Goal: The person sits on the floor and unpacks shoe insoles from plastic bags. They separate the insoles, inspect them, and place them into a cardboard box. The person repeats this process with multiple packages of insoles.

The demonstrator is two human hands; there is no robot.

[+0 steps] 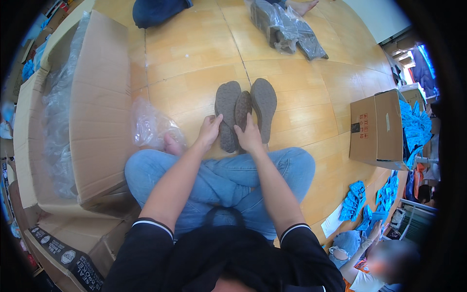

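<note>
Three dark grey-brown shoe soles are in front of my crossed legs, toes pointing away from me. My left hand (210, 130) is closed on the edge of the left sole (227, 100), its thumb on the textured face. A narrower-looking middle sole (243, 108), tilted and partly over the left one, is gripped by my right hand (249, 137). Just to the right, the third sole (264, 102) lies on the wooden floor (189, 58); neither hand visibly grips it. My fingers hide the lower parts of the held soles.
A tall open carton (99, 107) with clear plastic stands at my left. A crumpled clear bag (151, 124) lies by my foot. Ahead are more bagged soles (287, 29). At right stands a box (374, 129) of blue pieces; a person (360, 248) sits below it with blue bundles (353, 200).
</note>
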